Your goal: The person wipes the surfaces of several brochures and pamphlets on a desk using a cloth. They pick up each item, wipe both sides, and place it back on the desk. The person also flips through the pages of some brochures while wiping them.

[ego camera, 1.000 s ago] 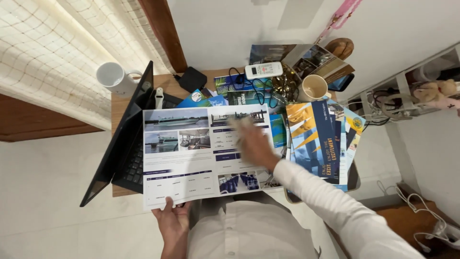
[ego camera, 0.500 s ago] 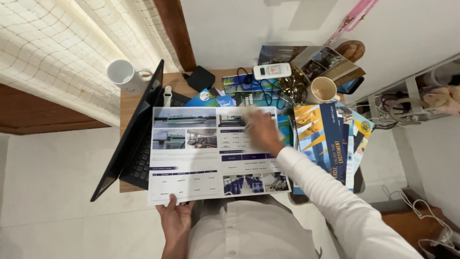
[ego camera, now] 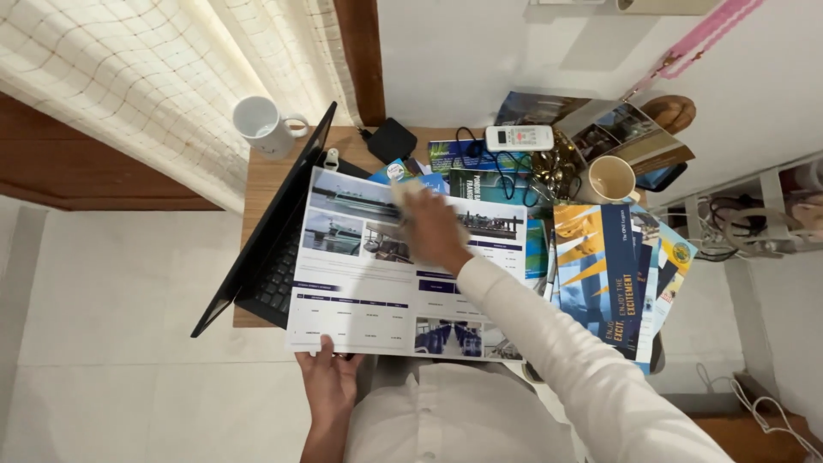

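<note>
Brochure sheet (ego camera: 377, 283), white with boat photos and tables, is laid flat over the desk (ego camera: 261, 184) and partly over the laptop (ego camera: 270, 231) keyboard at its 9 o'clock. Its near edge is pinched by the left hand (ego camera: 330, 381) at 6 o'clock, thumb on top. The right hand (ego camera: 429, 227) is pressed on the sheet's upper middle; blurred, so finger spread cannot be told. Stacked leaflets (ego camera: 600, 270) are at 3 o'clock, a white mug (ego camera: 260, 124) at 11 o'clock.
</note>
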